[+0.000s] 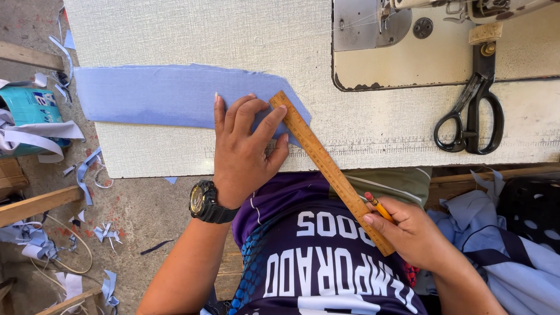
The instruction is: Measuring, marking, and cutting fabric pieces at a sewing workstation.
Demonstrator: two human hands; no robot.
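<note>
Pale sewing table (pixel 175 35) filling upper frame; blue fabric strip (pixel 157 93) lying lengthwise at upper left. Left hand (pixel 245 146) pressing, fingers spread, on wooden ruler (pixel 326 166) running diagonally toward lower right. Right hand (pixel 408 230) gripping ruler's near end, apparently pinching 1 pencil (pixel 378 206).

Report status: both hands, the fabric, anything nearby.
Left hand flat, pinning wooden ruler on blue fabric strip. Right hand grips pencil at ruler's near end. Scissors lie apart, right of work.
</note>
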